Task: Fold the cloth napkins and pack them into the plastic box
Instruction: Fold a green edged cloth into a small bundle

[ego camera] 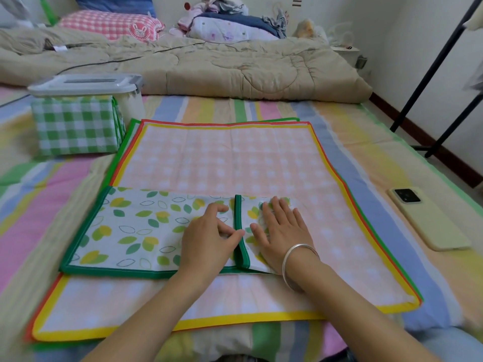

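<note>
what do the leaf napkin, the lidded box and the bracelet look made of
Leaf napkin: thin woven cloth, matte; it folds softly and has a stitched green hem. Lidded box: smooth whitish plastic, probably, with a slight sheen. Bracelet: likely silver-toned metal, since it gleams.

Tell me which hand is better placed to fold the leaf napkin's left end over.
Probably left: the left hand pinches the green hem, nearer that end; the right hand lies flat, pinning the leaf napkin.

Soft even daylight, faint shadows; wide-angle bowing, blur at edges.
</note>
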Action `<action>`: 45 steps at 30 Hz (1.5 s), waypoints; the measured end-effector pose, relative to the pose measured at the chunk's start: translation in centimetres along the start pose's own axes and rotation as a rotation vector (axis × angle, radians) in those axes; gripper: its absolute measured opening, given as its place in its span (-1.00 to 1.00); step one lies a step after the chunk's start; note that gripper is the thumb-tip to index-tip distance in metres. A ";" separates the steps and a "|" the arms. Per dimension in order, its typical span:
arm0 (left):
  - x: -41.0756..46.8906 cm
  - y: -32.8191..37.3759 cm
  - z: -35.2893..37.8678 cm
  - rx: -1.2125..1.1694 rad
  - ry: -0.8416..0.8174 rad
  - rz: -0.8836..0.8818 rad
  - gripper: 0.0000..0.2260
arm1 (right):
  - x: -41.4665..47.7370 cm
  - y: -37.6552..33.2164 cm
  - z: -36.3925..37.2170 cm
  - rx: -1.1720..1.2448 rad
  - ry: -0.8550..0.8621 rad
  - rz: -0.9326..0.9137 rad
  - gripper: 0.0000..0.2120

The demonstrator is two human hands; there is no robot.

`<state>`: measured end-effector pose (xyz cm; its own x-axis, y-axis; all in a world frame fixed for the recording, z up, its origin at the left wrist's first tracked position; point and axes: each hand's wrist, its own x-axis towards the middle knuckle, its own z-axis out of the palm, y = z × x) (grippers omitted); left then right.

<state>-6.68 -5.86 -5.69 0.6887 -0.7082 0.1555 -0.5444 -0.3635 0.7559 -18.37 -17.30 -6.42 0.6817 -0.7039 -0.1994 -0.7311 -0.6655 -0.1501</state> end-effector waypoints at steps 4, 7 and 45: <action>-0.1 -0.2 0.0 -0.008 -0.007 -0.017 -0.60 | 0.0 -0.3 0.3 -0.014 0.022 0.015 -0.36; -0.3 -0.3 0.2 -0.027 -0.006 -0.017 -0.65 | 0.0 -0.4 0.6 -0.031 0.037 0.020 -0.35; 3.6 -0.7 2.5 0.659 -0.629 0.514 0.07 | 0.7 1.8 -3.2 0.392 0.153 -0.137 -0.48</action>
<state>-5.00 -9.70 -7.24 0.0293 -0.9894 -0.1421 -0.9846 -0.0530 0.1664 -19.13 -19.77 -3.77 0.7476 -0.6641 -0.0104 -0.5686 -0.6318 -0.5268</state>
